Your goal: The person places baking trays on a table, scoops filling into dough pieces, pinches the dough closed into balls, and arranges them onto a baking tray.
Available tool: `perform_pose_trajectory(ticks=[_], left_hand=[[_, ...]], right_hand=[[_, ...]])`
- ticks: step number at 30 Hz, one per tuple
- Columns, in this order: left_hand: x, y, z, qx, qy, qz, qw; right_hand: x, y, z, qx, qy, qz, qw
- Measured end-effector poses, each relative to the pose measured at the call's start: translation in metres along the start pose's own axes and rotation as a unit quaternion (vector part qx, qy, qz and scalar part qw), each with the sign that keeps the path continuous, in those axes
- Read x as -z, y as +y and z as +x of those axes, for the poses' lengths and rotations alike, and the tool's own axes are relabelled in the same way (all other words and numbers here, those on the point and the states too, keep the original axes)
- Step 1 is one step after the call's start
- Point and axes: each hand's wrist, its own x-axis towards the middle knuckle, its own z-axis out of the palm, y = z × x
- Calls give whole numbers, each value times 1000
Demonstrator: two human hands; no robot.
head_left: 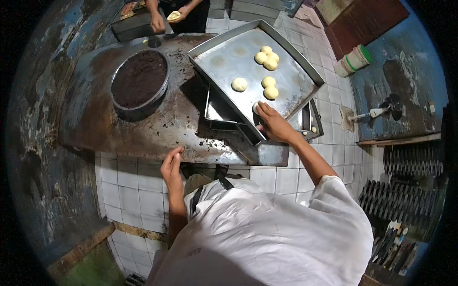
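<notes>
My right hand reaches over the near edge of a large metal tray, its fingertips on a pale dough ball, partly hidden by the fingers. On the same tray lie several yellow dough balls in small clusters and a paler, single one. My left hand is held in the air by the table's front edge, thumb and fingers pressed together; whether anything tiny is between them is hidden. A round tub of dark brown crumbly filling stands on the table to the left.
The worn table has dark crumbs scattered on it. More trays are stacked under the top one. Across the table a co-worker's hands hold a piece of dough. A white bucket with a green lid is at the right.
</notes>
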Motion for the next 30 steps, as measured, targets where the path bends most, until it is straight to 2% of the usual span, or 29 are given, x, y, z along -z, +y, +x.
perform_pose_trajectory(ticks=[1, 2, 3, 4, 5, 6, 9, 11, 17, 18, 19, 20, 21, 23, 25, 26, 30], left_hand=[[8, -1, -6, 0, 7, 0, 1000], [14, -3, -12, 14, 41, -14, 999], [19, -4, -17, 28, 72, -28, 997], [22, -6, -20, 32, 103, -22, 994], [25, -12, -22, 31, 100, -23, 994], [29, -19, -22, 31, 113, -15, 993], [26, -16, -21, 37, 128, -4, 991], [20, -3, -20, 29, 102, -6, 994], [30, -11, -15, 11, 110, 6, 994], [28, -8, -17, -3, 121, 3, 993], [28, -7, -17, -6, 126, -2, 992], [31, -6, -19, -15, 118, 2, 993], [35, -5, -22, -20, 107, 11, 994], [40, -10, -19, -12, 111, 11, 994], [33, -8, -13, -5, 108, 8, 994], [24, -3, -7, 1, 96, 16, 995], [-22, 16, 21, -27, 22, 19, 999]], right_hand=[[19, -4, 11, 6, -2, 3, 1000], [38, -4, 23, -106, -83, 85, 987], [48, 1, 32, -219, -162, 163, 948], [40, 7, 43, -184, -51, 106, 976], [38, 15, 55, -181, -37, 144, 972], [11, 31, 65, -63, 126, 101, 985], [-33, 40, 95, -62, 97, -32, 993], [-51, 26, 85, -94, 23, -31, 995], [-44, 33, 83, -97, 11, -24, 995], [-37, 37, 85, -143, 20, 156, 977], [-25, 39, 90, -178, 22, 331, 927], [-12, 40, 85, -163, 112, 247, 949], [0, 46, 80, -221, 111, 153, 957], [32, 30, 68, -222, 99, -34, 969], [11, 45, 46, -186, 49, -139, 972], [-3, 51, 38, -189, 32, -175, 966], [-4, 67, 28, -190, 66, -166, 965]])
